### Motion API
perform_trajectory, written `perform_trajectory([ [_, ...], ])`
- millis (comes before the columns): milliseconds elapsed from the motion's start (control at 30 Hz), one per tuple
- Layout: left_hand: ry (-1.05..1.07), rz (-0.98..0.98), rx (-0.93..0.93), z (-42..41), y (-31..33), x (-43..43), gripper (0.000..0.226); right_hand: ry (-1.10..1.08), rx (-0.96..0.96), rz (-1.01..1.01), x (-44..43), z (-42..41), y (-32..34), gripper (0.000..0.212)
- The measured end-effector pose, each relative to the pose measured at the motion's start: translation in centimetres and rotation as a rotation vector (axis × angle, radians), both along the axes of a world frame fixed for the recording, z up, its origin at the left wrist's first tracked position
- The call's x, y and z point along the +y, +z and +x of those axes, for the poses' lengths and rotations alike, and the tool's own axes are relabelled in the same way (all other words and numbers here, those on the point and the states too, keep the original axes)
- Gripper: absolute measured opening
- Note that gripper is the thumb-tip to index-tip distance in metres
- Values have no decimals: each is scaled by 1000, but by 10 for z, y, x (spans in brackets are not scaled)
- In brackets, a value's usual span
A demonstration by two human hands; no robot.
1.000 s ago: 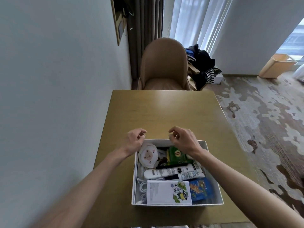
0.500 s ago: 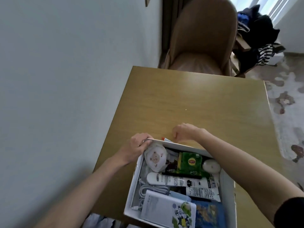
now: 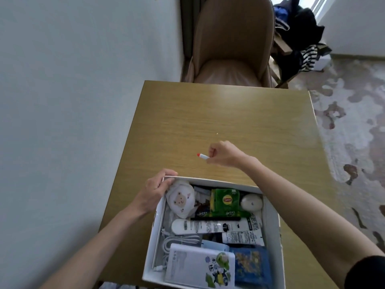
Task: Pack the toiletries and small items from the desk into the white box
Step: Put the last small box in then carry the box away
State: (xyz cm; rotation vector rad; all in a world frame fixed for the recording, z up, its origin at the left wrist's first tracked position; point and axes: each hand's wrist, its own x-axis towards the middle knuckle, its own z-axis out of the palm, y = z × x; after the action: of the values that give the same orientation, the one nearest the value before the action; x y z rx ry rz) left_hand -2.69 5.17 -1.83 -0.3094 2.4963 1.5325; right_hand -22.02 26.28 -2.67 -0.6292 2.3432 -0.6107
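White box (image 3: 270, 222) nearly full — tubes, green tea packet (image 3: 227, 202), cable, pouches inside. Desk (image 3: 229, 113) otherwise bare. Right hand (image 3: 224, 153) pinches red-tipped stick (image 3: 203, 156) above desk (likely last item). Left hand (image 3: 155, 189) clamps box's far-left corner. Remaining — drop stick in.

Wooden desk (image 3: 239, 113) (white box (image 3: 270, 222) atop)

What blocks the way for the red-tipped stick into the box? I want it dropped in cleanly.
Nothing visible. The right hand holds the stick over bare desk, just beyond the far wall of the box. The box is open on top. The left hand grips only its far left corner.
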Motion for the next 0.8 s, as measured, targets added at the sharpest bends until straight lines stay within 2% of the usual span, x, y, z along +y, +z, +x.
perform_trajectory([
  [133,42,91,-20,0,3,5,19,-310,14,-407,27,25,45,11],
  [267,35,95,-24,-1,8,7,19,-409,15,-579,48,66,79,12],
  [433,67,110,1,3,6,8,18,-371,-7,-580,58,132,83,18],
  [567,183,97,57,16,6,13,7,-417,35,-423,49,167,65,20],
  [800,158,96,23,53,15,12,37,-478,34,-227,31,183,55,17],
])
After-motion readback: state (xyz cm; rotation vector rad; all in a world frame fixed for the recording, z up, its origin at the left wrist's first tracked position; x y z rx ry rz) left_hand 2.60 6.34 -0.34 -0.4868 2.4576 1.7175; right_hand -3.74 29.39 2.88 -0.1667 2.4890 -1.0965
